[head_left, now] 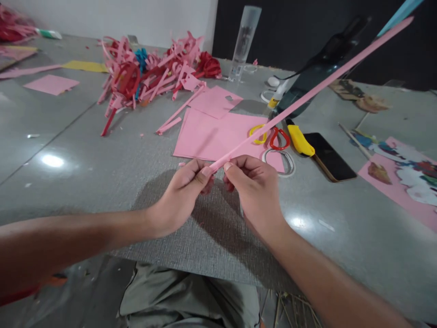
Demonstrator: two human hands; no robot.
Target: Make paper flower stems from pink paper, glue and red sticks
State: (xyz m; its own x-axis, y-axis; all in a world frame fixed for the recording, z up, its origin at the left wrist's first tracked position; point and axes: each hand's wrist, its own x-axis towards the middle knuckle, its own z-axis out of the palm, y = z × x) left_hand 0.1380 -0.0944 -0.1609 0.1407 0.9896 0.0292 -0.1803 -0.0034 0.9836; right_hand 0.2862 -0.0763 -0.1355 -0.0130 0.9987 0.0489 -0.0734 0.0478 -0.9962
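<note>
My left hand (186, 193) pinches the lower end of a long, straight pink stick (307, 98) between thumb and fingers. Close beside it, my right hand (254, 187) is closed on the same stick, thumb on top. The stick slants up to the far right, where a light blue piece (399, 17) shows behind its upper end; whether they are joined I cannot tell. Pink paper sheets (211, 132) lie flat just beyond my hands. Scissors handles in yellow (257, 134), red (280, 139) and white (290, 164) rest on and beside them.
A pile of pink and red paper strips (153, 68) lies at the back left. A clear glass (244, 43) and a dark bottle (307, 86) stand behind. To the right are a yellow cutter (300, 140), a phone (331, 157) and painted pink paper (396, 182).
</note>
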